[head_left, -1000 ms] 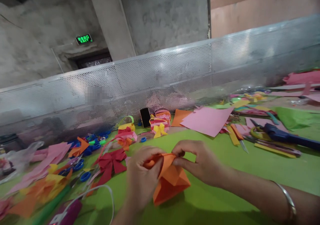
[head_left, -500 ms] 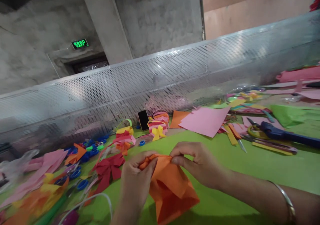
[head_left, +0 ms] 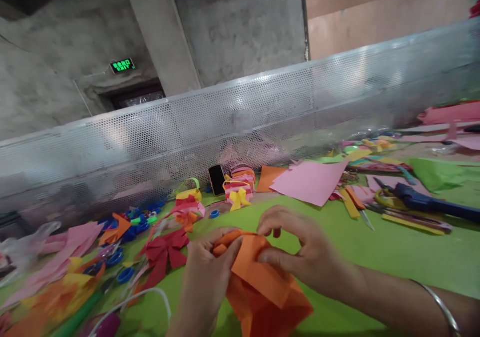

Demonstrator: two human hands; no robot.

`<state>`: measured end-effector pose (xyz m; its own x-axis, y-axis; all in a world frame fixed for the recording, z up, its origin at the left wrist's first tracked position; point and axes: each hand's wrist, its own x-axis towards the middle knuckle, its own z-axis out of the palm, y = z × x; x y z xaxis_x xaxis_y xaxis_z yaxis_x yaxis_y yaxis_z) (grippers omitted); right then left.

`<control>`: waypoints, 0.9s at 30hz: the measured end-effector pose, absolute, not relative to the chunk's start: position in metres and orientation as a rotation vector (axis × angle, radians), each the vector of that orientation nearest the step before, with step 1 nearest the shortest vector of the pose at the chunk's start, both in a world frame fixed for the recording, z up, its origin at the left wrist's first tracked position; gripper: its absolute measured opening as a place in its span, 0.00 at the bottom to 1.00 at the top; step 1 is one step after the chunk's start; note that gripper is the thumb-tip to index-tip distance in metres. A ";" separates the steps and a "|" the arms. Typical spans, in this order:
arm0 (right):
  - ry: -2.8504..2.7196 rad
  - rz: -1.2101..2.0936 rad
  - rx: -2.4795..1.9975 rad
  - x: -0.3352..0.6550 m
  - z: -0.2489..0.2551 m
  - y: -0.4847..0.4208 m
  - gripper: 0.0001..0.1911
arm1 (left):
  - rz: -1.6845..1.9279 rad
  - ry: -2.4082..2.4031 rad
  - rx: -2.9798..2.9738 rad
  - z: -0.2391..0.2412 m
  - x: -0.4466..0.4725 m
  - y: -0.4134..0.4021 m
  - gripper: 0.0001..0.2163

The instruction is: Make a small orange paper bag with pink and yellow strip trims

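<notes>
A folded orange paper bag stands tilted in front of me, its creased top edge up and its lower part spreading out. My left hand pinches the rolled top left corner between thumb and fingers. At the upper right, my right hand has its thumb on the front flap and its curled index finger by the top edge. The tips of its other fingers are partly hidden. Left of my left hand lies a red paper bow.
Pink paper sheets, an orange sheet, a phone and small decorated paper bags line the back. A cutter knife and dark blue glue gun lie right. Blue tape rings and a white cord are left.
My right thumb has slid down from the top edge onto the front flap, and the fingers have spread from a pinch. The bag's lower part has shifted slightly right.
</notes>
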<state>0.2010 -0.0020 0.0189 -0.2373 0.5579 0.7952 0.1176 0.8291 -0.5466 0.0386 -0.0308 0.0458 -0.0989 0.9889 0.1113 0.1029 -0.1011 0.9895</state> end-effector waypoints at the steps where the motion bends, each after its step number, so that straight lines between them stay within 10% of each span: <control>1: -1.801 0.442 -0.513 0.201 0.019 -0.002 0.08 | 1.328 1.314 1.329 0.045 0.039 -0.031 0.08; 18: -1.757 0.621 -0.601 0.199 0.022 -0.003 0.07 | 1.376 1.351 1.325 0.039 0.036 -0.025 0.11; 27: -1.660 1.020 -0.617 0.200 0.023 0.000 0.03 | 1.666 1.258 3.026 0.049 0.026 -0.023 0.18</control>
